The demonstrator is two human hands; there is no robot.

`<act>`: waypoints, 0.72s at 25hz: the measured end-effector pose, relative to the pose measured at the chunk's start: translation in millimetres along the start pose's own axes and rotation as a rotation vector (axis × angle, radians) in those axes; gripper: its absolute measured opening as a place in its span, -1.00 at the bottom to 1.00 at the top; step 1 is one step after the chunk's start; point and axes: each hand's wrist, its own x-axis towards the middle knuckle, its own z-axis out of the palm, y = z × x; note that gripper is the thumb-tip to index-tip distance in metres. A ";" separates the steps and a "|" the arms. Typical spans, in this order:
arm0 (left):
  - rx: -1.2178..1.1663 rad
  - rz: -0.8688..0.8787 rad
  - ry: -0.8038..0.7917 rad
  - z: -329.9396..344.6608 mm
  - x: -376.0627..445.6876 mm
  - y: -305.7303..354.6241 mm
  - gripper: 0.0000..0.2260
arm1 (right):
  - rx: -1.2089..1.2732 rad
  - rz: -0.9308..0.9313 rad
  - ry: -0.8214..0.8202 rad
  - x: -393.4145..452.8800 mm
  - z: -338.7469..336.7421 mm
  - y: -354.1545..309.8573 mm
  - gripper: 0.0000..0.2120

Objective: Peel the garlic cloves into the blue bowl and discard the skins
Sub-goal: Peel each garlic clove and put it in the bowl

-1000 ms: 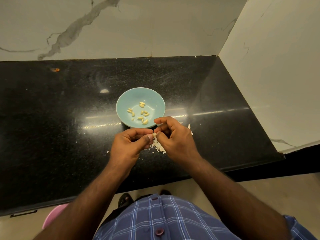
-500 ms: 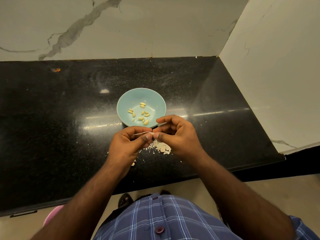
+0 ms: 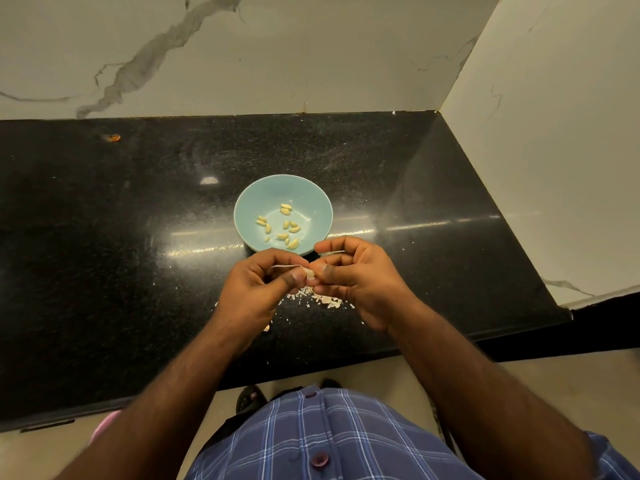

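Observation:
A light blue bowl sits on the black counter and holds several peeled garlic cloves. Just in front of it, my left hand and my right hand meet over the counter. Between their thumbs and fingertips they pinch a small garlic clove with thin white skin sticking out to the left. A second strip of skin shows at my right index finger. A pile of pale skin flakes lies on the counter beneath my hands.
The black granite counter ends at marble walls behind and on the right. A small orange scrap lies far left at the back. Loose skin specks dot the front edge. A pink object shows below the counter at the left.
Both hands have stayed together in front of the bowl. A strip of skin has come loose from the clove and more flakes show beneath my hands.

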 end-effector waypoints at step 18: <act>-0.322 -0.245 0.129 6.6 2.0 5.3 -0.90 | -0.803 -0.508 0.027 -3.0 9.3 14.5 -0.72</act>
